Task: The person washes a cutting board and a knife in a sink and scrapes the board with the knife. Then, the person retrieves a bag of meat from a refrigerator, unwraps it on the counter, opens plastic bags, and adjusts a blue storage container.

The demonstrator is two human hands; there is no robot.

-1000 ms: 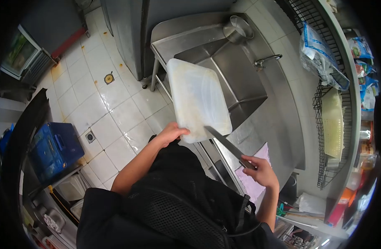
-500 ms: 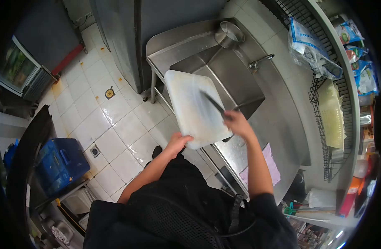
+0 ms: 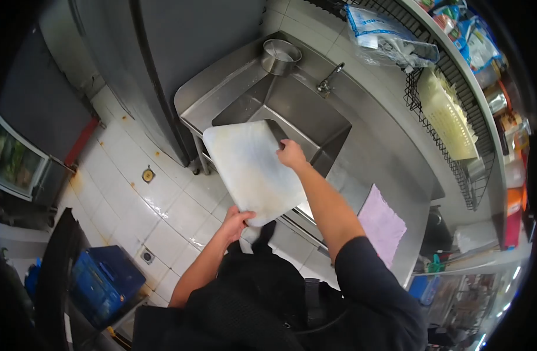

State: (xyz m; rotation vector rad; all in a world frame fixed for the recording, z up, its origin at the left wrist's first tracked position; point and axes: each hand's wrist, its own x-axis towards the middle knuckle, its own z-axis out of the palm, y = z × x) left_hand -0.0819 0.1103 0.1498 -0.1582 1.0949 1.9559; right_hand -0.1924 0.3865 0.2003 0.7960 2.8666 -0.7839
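A white cutting board [image 3: 251, 169] is tilted in front of me, over the near edge of the sink. My left hand [image 3: 238, 222] grips its lower left corner, thumb on top. My right hand [image 3: 290, 154] is closed at the board's right edge, around the handle of a knife [image 3: 276, 131]. Little of the knife shows; its dark blade points away from me and blends with the sink behind. The metal sink basin [image 3: 306, 120] lies just beyond the board.
A metal pot [image 3: 280, 57] stands at the sink's far corner, near the faucet [image 3: 330, 81]. A pink cloth [image 3: 382, 225] lies on the steel counter [image 3: 376, 158]. A wire shelf with bags and a yellow basket [image 3: 447, 117] hangs at right. A blue crate [image 3: 107, 284] stands left.
My right hand has moved from over the board's lower right to its upper right edge, and the blade no longer lies across the board's face. The view has turned.
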